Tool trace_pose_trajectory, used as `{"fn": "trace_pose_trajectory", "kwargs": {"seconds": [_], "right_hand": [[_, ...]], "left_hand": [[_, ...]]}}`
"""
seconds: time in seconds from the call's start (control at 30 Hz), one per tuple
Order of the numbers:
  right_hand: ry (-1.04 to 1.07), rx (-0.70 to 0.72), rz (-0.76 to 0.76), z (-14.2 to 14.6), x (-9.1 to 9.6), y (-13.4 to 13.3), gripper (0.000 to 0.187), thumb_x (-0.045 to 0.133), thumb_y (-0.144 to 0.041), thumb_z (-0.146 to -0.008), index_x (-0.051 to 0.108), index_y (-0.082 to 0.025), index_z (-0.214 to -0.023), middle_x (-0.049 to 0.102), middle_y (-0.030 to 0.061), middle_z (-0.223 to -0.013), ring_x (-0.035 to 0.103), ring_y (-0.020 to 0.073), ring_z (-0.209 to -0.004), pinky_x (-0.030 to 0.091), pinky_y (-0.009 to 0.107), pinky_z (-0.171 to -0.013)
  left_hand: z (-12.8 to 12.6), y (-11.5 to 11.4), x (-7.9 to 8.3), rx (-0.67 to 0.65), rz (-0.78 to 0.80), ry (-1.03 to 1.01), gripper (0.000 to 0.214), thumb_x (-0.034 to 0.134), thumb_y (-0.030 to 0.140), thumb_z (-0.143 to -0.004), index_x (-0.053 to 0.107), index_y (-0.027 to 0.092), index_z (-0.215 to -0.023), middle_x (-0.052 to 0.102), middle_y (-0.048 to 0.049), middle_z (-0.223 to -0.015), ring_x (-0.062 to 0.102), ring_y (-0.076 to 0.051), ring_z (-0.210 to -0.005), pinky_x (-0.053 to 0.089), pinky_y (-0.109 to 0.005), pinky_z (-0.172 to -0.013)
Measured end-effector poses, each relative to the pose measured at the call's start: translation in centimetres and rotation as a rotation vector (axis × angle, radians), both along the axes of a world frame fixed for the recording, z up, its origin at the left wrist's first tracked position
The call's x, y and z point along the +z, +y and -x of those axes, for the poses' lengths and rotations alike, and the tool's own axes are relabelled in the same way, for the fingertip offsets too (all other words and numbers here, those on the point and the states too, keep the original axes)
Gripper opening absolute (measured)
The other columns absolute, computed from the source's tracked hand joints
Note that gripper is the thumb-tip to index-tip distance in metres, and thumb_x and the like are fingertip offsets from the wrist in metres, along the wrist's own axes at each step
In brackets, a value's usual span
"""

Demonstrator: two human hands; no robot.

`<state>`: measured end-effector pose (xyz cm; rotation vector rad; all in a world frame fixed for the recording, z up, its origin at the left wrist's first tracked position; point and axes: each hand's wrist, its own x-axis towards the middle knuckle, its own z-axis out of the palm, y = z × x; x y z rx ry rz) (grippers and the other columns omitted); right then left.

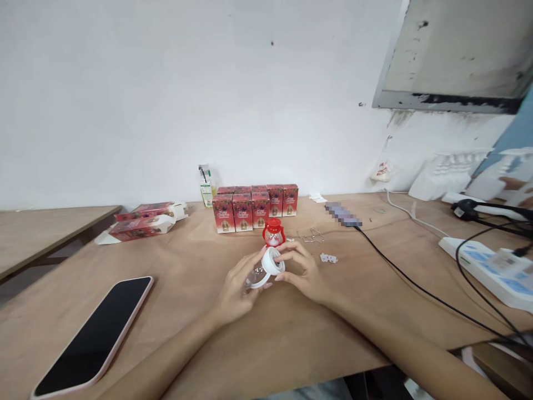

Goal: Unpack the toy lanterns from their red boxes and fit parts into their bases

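Both my hands meet at the middle of the wooden table (pixel 175 266). My left hand (pixel 236 289) curls round a small clear globe piece with a white base (pixel 266 266), tilted on its side. The fingers of my right hand (pixel 303 272) pinch the white base from the right. Just behind the hands stands a small red lantern-shaped toy (pixel 273 232), upright and untouched. A row of red printed boxes (pixel 254 208) stands behind it near the wall.
A phone with a pink case (pixel 95 336) lies face up at the front left. Flattened red boxes (pixel 144 222) lie at the back left. Black cables (pixel 416 283) cross the right side toward a white power strip (pixel 487 269). Small white clips (pixel 328 258) and wire pieces (pixel 311 236) lie nearby.
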<state>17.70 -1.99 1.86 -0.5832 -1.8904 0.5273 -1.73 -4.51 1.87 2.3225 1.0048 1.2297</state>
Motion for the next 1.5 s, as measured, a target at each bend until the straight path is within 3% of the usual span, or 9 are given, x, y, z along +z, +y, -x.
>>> {"fn": "trace_pose_trajectory", "kwargs": {"seconds": [0.13, 0.37, 0.63, 0.97, 1.5], "right_hand": [[0.019, 0.103, 0.169, -0.5, 0.1, 0.7, 0.017, 0.059, -0.037, -0.082, 0.068, -0.025, -0.090, 0.059, 0.0053, -0.099, 0.058, 0.0182, -0.097, 0.045, 0.038, -0.090], [0.122, 0.131, 0.284, -0.5, -0.5, 1.2, 0.012, 0.068, -0.035, -0.074, 0.070, -0.024, -0.077, 0.058, 0.0031, -0.086, 0.059, 0.0162, -0.085, 0.047, 0.035, -0.083], [0.015, 0.155, 0.242, -1.1, 0.3, 1.1, 0.017, 0.063, -0.037, -0.079, 0.068, -0.021, -0.076, 0.055, 0.0024, -0.083, 0.056, 0.0155, -0.082, 0.044, 0.034, -0.080], [0.038, 0.166, 0.246, -0.9, 0.3, 0.8, 0.013, 0.061, -0.032, -0.081, 0.066, -0.021, -0.077, 0.054, 0.0020, -0.084, 0.054, 0.0146, -0.082, 0.043, 0.032, -0.079], [-0.099, 0.177, 0.234, -1.4, 1.0, 0.6, 0.013, 0.067, -0.031, -0.077, 0.063, -0.019, -0.072, 0.053, 0.0019, -0.084, 0.055, 0.0146, -0.082, 0.044, 0.033, -0.080]], "left_hand": [[-0.1, 0.1, -0.2, -0.012, 0.101, -0.027, 0.057, 0.061, 0.025, -0.079, 0.040, 0.023, -0.132, 0.053, -0.0102, -0.127, 0.052, -0.023, -0.114, 0.042, -0.039, -0.097], [0.0, 0.0, -0.1, -0.073, 0.088, -0.001, 0.056, 0.060, 0.022, -0.080, 0.041, 0.025, -0.132, 0.051, -0.0093, -0.130, 0.050, -0.022, -0.117, 0.041, -0.039, -0.100], [0.1, 0.0, -0.5, -0.133, 0.074, 0.024, 0.059, 0.059, 0.021, -0.080, 0.037, 0.026, -0.134, 0.051, -0.0094, -0.129, 0.049, -0.023, -0.117, 0.041, -0.039, -0.099], [0.2, 0.1, -0.4, -0.134, 0.078, 0.019, 0.058, 0.060, 0.023, -0.080, 0.038, 0.024, -0.134, 0.050, -0.0110, -0.130, 0.052, -0.023, -0.115, 0.042, -0.039, -0.098], [0.5, 0.3, -0.9, -0.166, 0.063, 0.072, 0.059, 0.061, 0.021, -0.079, 0.038, 0.025, -0.133, 0.051, -0.0102, -0.129, 0.051, -0.022, -0.116, 0.042, -0.039, -0.097]]}}
